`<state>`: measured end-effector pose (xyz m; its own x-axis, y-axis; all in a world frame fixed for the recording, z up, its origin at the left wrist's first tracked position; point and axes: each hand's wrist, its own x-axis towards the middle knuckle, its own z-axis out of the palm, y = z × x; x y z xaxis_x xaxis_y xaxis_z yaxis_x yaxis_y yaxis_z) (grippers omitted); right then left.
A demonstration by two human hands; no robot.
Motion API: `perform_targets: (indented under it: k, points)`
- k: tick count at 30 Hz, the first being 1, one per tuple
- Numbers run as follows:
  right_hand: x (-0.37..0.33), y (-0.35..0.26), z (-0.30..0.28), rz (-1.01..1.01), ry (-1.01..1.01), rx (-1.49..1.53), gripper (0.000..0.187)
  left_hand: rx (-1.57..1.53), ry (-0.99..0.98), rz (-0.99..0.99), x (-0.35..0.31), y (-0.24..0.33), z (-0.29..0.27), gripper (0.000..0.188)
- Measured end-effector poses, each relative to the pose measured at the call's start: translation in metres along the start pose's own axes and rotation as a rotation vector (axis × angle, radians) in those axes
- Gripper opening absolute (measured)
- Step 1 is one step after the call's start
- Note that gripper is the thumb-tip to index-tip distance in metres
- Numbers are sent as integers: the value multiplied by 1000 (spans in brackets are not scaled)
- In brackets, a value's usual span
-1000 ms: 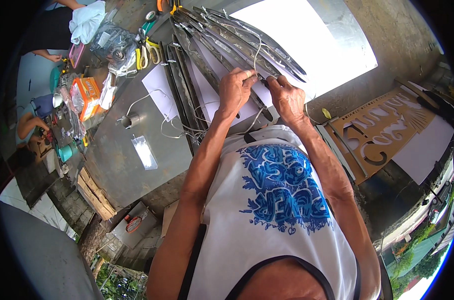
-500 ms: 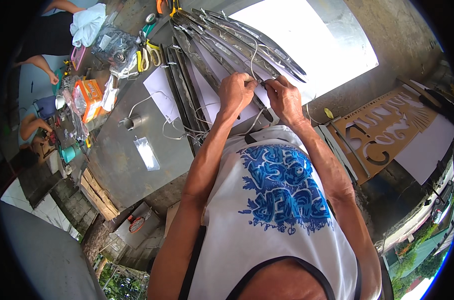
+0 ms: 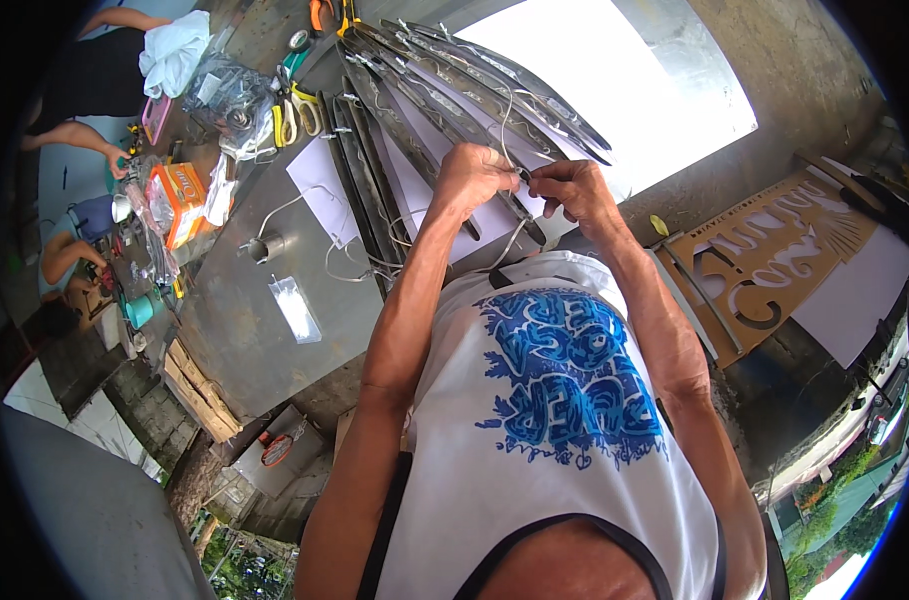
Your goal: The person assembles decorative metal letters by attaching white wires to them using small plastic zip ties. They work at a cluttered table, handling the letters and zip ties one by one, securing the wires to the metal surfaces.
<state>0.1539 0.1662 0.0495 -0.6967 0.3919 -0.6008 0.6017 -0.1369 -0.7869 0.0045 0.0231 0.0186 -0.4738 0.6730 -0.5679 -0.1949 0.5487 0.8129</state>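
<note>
Several long, dark, curved strips [image 3: 430, 95] fan out across the workbench in front of me, with small fittings and thin wires along them. A pale thin wire [image 3: 508, 115] rises from the strips to my fingers. My left hand [image 3: 472, 178] is closed, pinching the wire just above one strip. Close beside it, my right hand [image 3: 578, 192] has thumb and forefinger pinched on a small dark piece at the wire, its other fingers curled. The fingertips nearly meet, so the exact joint between them is mostly hidden.
White sheets [image 3: 665, 110] lie under and beyond the strips. To the left are a metal cup [image 3: 265, 247], a small clear packet [image 3: 295, 308], yellow-handled scissors [image 3: 305, 112] and an orange box [image 3: 180, 203]. A brown cut-out board [image 3: 765, 255] lies right. Another person's hand [image 3: 118, 162] is at far left.
My right hand has drawn slightly up and its fingers have shifted their pinch; my left hand has turned a little over the wire. The other person's hand has moved slightly right.
</note>
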Motion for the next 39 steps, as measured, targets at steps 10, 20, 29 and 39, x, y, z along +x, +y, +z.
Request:
perform_targets:
  k: [10, 20, 29, 39]
  points:
    - [10, 9, -3, 116, -130, 279, 30, -131, -116, -65, -7, 8, -1, 25]
    - [9, 14, -2, 131, -111, 347, 24, -159, 24, -66, -15, 6, 12, 16]
    - [5, 11, 4, 126, -48, 322, 25, -235, 91, -110, -16, 1, 19, 14]
    - [3, 11, 8, 138, 2, 346, 29, -223, 145, -103, -19, 5, 24, 14]
